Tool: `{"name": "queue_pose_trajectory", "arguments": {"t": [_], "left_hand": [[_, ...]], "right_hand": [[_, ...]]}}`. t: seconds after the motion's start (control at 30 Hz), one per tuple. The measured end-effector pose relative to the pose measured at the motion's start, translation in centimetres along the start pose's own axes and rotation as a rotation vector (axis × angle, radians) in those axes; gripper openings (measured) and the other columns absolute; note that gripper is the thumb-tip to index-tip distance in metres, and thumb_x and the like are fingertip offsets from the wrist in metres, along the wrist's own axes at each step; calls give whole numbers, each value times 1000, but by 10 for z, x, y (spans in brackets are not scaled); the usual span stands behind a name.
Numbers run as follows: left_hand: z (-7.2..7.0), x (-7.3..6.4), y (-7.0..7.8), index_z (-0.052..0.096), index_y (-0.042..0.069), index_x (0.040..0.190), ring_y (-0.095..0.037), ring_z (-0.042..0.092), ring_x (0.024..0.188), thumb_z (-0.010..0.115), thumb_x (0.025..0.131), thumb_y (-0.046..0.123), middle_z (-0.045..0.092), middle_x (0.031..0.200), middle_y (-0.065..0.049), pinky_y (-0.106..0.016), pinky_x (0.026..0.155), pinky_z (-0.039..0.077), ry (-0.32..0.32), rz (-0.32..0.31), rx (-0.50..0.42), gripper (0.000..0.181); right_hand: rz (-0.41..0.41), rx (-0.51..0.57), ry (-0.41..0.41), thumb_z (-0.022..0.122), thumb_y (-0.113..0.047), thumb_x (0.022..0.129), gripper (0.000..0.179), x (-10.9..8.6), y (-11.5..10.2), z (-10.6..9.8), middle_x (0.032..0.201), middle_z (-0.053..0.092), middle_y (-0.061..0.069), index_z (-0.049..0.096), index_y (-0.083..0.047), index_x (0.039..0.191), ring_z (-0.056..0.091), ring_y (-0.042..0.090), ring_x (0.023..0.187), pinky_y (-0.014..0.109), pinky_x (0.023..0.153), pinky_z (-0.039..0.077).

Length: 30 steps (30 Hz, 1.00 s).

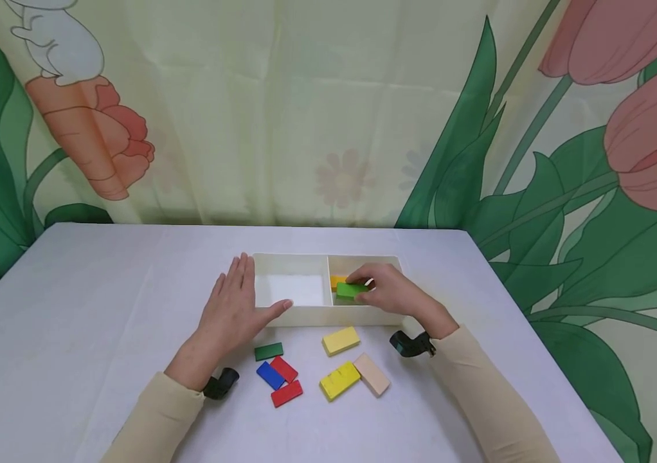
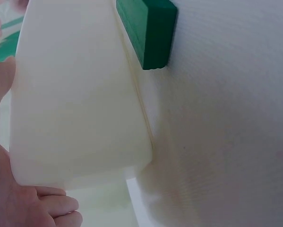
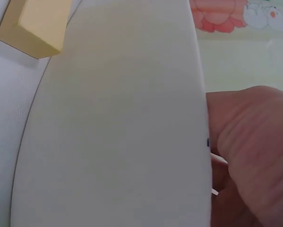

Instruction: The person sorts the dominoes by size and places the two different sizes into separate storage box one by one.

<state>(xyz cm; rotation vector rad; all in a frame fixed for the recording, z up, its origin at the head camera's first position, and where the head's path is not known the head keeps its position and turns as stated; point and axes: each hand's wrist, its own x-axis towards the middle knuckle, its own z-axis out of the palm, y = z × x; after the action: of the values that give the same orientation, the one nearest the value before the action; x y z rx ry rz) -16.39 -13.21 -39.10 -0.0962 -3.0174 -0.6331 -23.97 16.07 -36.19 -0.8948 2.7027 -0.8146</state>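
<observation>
A white two-compartment box (image 1: 305, 316) stands on the table. My right hand (image 1: 395, 292) reaches into its right compartment and pinches a light green block (image 1: 348, 291) between thumb and fingers. Beside that block lies an orange one (image 1: 337, 281). My left hand (image 1: 230, 315) lies with straight fingers along the box's left end, the thumb over the front rim. In the left wrist view, the box's front wall (image 2: 80, 94) hides part of that hand. From the right wrist, the wall (image 3: 117, 118) hides the held block and the fingertips.
In front of the box lie a dark green block (image 1: 268, 351), a blue block (image 1: 270, 375), two red blocks (image 1: 287, 393), a pale yellow block (image 1: 341, 341), a bright yellow block (image 1: 340, 381) and a beige block (image 1: 371, 374). A printed curtain (image 1: 236, 128) hangs behind the table.
</observation>
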Motion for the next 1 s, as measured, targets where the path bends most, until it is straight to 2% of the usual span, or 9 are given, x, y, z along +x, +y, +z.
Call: {"name": "queue_pose_trajectory", "arguments": {"t": [0.23,0.4,0.73,1.0], "left_hand": [[-1,1,0,9,-5,156,-41,10,153,57,85,70,11,165,-24,-59,123,14,0,2,-3,114],[0,0,0,10,-5,156,-41,11,153,58,85,70,11,165,-24,-59,123,14,-1,0,-4,114],[1,0,-1,10,-5,156,-41,11,153,57,85,71,12,165,-24,-59,123,15,13,5,2,114],[1,1,1,10,-4,157,-42,11,153,58,84,71,12,165,-24,-59,122,15,13,2,-5,115]], "right_hand": [[-25,-11,-49,73,-2,84,28,10,2,1,109,72,11,71,-1,112,67,22,98,32,85,59],[-11,5,-72,74,-2,84,28,12,3,3,111,70,13,71,0,112,67,23,98,33,86,60],[51,-36,-56,76,-6,84,21,22,0,7,105,70,7,73,-5,105,63,19,94,34,85,56],[4,-109,-39,78,-1,81,22,29,-4,11,102,69,7,72,-3,102,62,20,92,33,84,56]]}}
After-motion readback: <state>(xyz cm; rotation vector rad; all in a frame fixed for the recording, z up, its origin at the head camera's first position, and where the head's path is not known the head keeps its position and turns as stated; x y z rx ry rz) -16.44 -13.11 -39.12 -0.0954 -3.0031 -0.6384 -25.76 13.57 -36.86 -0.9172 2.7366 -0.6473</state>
